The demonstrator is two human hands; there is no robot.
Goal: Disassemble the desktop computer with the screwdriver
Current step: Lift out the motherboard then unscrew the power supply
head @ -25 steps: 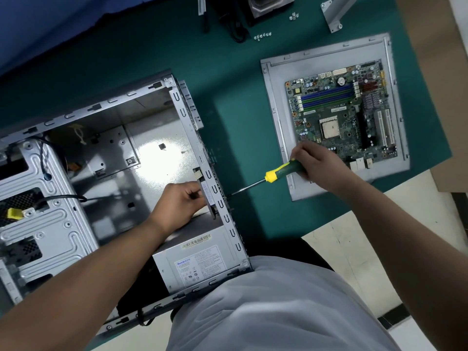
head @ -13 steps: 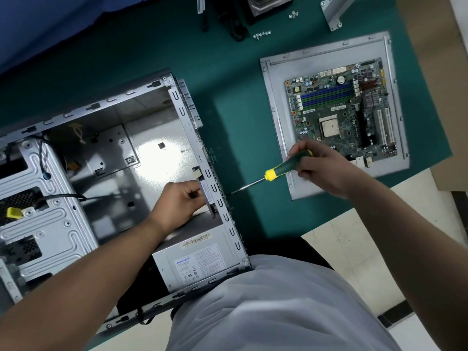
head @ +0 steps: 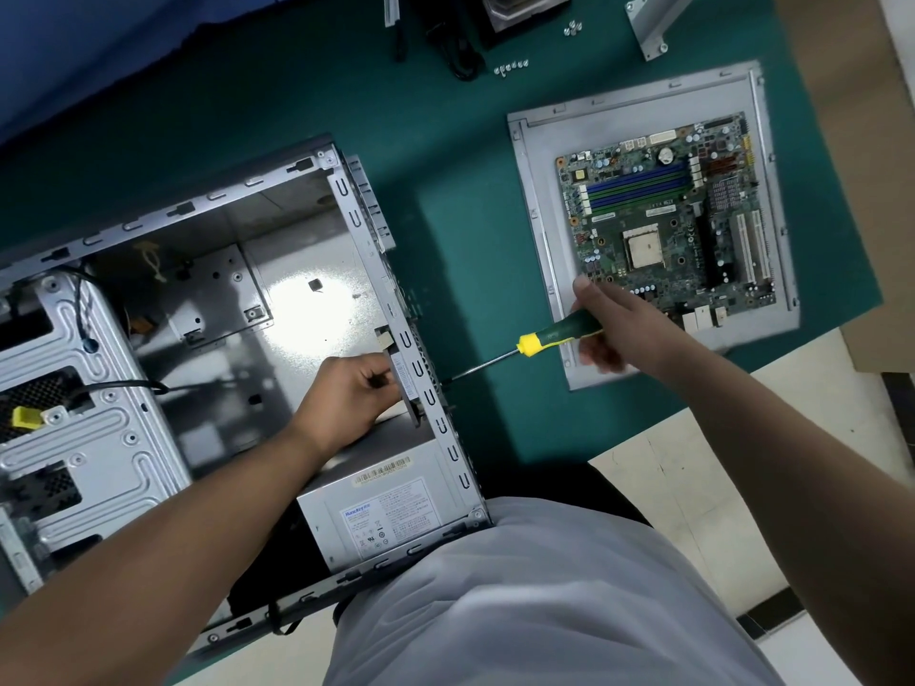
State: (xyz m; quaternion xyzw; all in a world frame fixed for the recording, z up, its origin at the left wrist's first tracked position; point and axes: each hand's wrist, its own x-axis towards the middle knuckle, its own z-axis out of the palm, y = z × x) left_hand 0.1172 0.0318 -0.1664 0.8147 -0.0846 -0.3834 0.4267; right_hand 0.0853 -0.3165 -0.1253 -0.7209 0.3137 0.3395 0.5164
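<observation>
Right hand [head: 614, 329]: my fingers are wrapped round the green handle of the screwdriver [head: 539, 341]; its tip meets the outside of the rear wall of the case [head: 421, 349], where I judge a screw sits, though the screw itself is too small to make out.
Left hand [head: 351, 398]: curled, inside the case against the same wall, pinching a small dark part I cannot identify; it lies just above the power supply [head: 386, 512].
Case: open, lying on its side on the desk [head: 445, 141], its near corner against my body.
Risk, slip: the shaft meets the wall at a slant, so the tip could jump out of the screw head and chew it.
Risk, left hand: my fingers sit right behind the wall opposite the tip.
Risk, drop: a freed screw may fall to the floor.
Motherboard [head: 663, 210]: already out, resting on the side panel [head: 534, 215], well apart from the case.
Loose screws [head: 510, 67]: far edge of desk.
</observation>
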